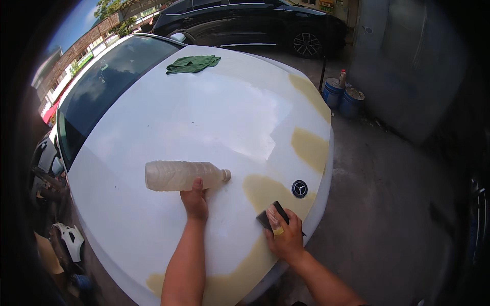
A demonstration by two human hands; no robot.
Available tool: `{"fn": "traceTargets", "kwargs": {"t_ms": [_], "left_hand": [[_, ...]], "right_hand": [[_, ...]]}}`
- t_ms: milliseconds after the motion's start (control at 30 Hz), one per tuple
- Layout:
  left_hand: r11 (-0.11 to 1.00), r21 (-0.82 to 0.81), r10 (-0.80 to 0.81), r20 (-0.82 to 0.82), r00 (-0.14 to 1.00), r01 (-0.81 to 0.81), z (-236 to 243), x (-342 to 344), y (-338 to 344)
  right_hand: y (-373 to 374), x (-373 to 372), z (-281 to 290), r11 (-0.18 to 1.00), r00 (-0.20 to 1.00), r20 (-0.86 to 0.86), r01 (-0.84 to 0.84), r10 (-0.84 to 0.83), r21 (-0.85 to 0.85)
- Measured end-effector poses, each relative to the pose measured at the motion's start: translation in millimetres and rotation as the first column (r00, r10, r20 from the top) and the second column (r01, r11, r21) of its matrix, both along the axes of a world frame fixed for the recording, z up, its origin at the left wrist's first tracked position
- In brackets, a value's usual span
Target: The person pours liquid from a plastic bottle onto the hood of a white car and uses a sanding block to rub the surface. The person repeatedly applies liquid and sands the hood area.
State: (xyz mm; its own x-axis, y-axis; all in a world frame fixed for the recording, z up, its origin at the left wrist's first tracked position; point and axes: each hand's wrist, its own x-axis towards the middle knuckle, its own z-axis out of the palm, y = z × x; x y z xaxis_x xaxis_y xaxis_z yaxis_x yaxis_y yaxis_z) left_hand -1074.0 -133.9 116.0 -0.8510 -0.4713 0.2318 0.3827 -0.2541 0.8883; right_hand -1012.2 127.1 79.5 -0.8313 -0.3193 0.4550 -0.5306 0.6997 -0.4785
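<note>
A cloudy plastic bottle (171, 175) lies nearly level in my left hand (195, 203), its capped neck pointing right. My fingers are wrapped round it from below, the thumb in front, above the white car hood (204, 125). My right hand (286, 235) grips a dark sanding block (263, 219) against the hood's front part, by a yellowish filler patch (263, 189). Something whitish and a yellow strip cover part of a finger on that hand. A round dark badge (299, 189) sits on the hood just beyond the block.
A crumpled green cloth (193, 64) rests on the hood's far side, near the windshield (109, 84). More yellowish patches (310, 149) run along the front edge. Blue buckets (333, 92) stand by a grey panel (403, 66); a black car (245, 24) is parked behind.
</note>
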Motion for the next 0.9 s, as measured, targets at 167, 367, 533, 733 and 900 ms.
{"fn": "traceTargets", "kwargs": {"t_ms": [167,367,533,733,900], "left_hand": [[0.999,0.036,-0.04,-0.015,0.999,0.041,-8,-2,-1],[0.995,0.079,-0.055,-0.042,0.998,0.058,-6,2,-3],[0.969,0.241,-0.05,-0.033,0.998,0.056,-9,-3,-3],[0.871,0.479,0.155,-0.063,0.986,-0.106,15,-2,-2],[0.725,0.688,0.05,-0.071,0.996,0.012,52,-11,-12]], "right_hand": [[-34,-94,9,1.0,0.994,-0.107,-0.01,0.01,0.007],[10,75,-22,0.987,0.99,-0.037,-0.135,0.138,0.086],[66,155,-12,0.976,0.978,0.016,-0.209,0.209,0.057],[132,175,17,0.989,0.97,0.204,0.142,-0.134,-0.027],[176,209,23,0.957,0.923,0.252,0.286,-0.291,0.055]]}}
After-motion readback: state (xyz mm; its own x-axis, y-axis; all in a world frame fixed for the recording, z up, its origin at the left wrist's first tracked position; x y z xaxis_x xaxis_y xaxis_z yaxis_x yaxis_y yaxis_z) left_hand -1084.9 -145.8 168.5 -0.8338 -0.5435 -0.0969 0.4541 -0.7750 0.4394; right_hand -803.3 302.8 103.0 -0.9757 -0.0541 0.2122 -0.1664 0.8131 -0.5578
